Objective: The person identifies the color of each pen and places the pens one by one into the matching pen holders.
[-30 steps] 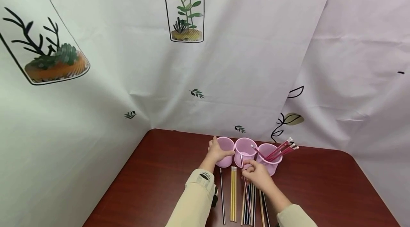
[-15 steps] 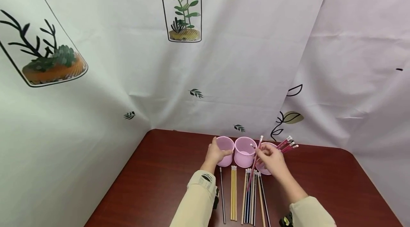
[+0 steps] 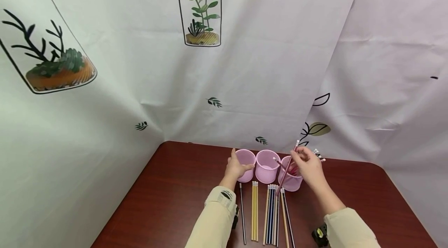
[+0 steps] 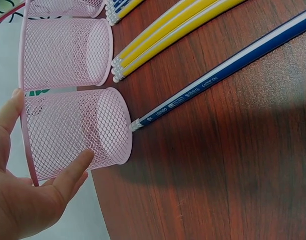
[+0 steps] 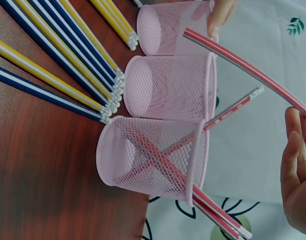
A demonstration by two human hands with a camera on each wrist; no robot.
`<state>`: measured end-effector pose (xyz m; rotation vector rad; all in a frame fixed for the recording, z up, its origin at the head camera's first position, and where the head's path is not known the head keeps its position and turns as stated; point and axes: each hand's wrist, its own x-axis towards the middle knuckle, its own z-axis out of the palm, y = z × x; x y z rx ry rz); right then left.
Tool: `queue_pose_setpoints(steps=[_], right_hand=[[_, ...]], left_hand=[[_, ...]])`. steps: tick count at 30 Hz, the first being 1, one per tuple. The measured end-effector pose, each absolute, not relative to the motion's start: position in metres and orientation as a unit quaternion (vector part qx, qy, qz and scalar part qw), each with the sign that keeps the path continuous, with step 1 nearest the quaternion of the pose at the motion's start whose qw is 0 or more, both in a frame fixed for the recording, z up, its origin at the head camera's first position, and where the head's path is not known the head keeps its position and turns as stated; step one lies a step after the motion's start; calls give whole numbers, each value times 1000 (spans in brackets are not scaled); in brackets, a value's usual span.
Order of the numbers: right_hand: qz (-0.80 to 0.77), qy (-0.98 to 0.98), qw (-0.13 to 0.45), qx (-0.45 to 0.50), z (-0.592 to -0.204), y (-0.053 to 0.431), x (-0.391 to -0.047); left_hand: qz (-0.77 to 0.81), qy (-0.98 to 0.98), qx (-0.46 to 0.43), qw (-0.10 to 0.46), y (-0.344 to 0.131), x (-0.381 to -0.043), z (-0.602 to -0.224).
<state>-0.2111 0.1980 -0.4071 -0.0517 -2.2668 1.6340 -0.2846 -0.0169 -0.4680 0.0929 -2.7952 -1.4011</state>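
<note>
Red striped pencil (image 3: 287, 168) is up in the air, right of centre and low in the head view, tilted, eraser up, with the right grip (image 3: 309, 165) pinching it near that end. I'd guess it's light, stiff and a bit slick, so just under the eraser is a decent spot. Behind it's the right pink cup (image 3: 293, 184); further left, the left grip (image 3: 235, 170) holds the left pink cup (image 4: 67, 135). More pencils (image 3: 254, 213) lie on the surface (image 3: 182, 189), bottom centre.

Red-and-white striped pencil (image 5: 243, 63), pink cups (image 5: 165, 85)
</note>
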Motion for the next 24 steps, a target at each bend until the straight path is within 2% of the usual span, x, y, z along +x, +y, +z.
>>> queue_pose_setpoints(steps=[9, 15, 24], right_hand=[[551, -794, 255, -37, -399, 209, -217], [577, -766, 279, -52, -388, 216, -220], [527, -781, 325, -87, -388, 225, -222]], left_hand=[[-444, -896, 27, -3, -17, -286, -469], [-451, -892, 20, -11, -17, -288, -468], [-451, -892, 23, -14, -18, -288, -469]])
